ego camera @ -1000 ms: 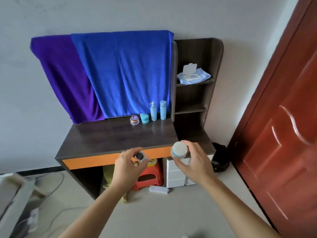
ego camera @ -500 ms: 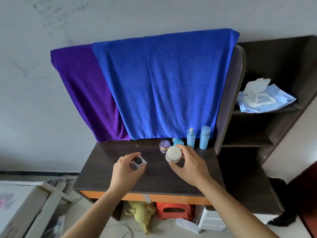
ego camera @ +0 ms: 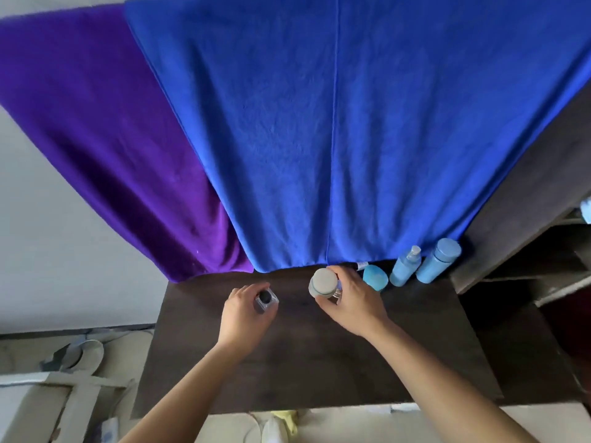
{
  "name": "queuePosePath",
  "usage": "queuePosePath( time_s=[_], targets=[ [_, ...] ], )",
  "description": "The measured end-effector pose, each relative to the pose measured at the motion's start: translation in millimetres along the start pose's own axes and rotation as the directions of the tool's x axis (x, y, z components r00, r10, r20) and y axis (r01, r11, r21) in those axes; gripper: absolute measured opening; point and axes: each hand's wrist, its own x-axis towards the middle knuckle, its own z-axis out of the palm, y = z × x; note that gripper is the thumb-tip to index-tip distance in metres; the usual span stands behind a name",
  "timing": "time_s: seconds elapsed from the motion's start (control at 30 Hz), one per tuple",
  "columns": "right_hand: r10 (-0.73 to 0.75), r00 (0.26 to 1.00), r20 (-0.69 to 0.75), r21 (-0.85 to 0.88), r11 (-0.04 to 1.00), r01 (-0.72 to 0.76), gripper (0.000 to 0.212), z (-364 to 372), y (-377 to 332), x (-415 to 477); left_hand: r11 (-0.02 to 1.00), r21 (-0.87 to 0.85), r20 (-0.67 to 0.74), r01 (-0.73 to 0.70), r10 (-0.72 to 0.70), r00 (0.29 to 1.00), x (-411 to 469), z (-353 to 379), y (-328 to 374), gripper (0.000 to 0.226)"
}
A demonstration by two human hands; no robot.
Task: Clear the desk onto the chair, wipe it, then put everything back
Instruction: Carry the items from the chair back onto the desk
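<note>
My left hand [ego camera: 243, 313] grips a small clear square bottle with a black cap [ego camera: 265, 299] just above the dark wooden desk [ego camera: 319, 362], left of centre near the back. My right hand [ego camera: 353, 302] holds a round jar with a pale lid and blue rim [ego camera: 323, 283] at the desk's back edge. Right of it stand a teal jar [ego camera: 374, 277], a light blue pump bottle [ego camera: 405, 266] and a light blue capped bottle [ego camera: 438, 260]. The small purple jar seen earlier is hidden behind my right hand.
A blue towel [ego camera: 335, 129] and a purple towel [ego camera: 105, 132] hang behind the desk. Dark shelving [ego camera: 527, 219] rises at the right. White frame parts [ego camera: 73, 388] lie on the floor at the left, and a yellow object [ego camera: 287, 420] shows below the front edge.
I have come much closer to the desk. Both hands have moved forward over it toward the back edge, still holding the square bottle and the round jar.
</note>
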Motion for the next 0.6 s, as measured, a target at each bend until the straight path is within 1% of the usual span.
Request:
queuePosePath(
  time_s=[0.13, 0.23, 0.3, 0.43, 0.6],
  targets=[
    [0.116, 0.993, 0.009, -0.086, 0.990, -0.114, 0.064, 45, -1, 29, 0.998, 0.001, 0.146, -0.057, 0.056, 0.988, 51, 30, -42, 0.024],
    [0.196, 0.981, -0.005, -0.116, 0.974, -0.195, 0.063, 81, 0, 42, 0.999, -0.009, 0.216, -0.034, 0.035, 0.976, 77, 58, -69, 0.029],
    [0.253, 0.967, 0.030, -0.131, 0.960, -0.247, 0.062, 104, 4, 45, 0.999, -0.025, 0.265, -0.023, 0.028, 0.964, 85, 76, -83, 0.033],
    [0.316, 0.948, 0.031, -0.139, 0.941, -0.309, 0.063, 132, 13, 52, 0.999, -0.036, 0.311, -0.004, 0.015, 0.950, 95, 104, -98, 0.036],
    [0.336, 0.942, 0.019, -0.140, 0.934, -0.330, 0.067, 144, 21, 56, 0.999, -0.033, 0.342, -0.012, 0.022, 0.940, 93, 117, -99, 0.043]
  ],
)
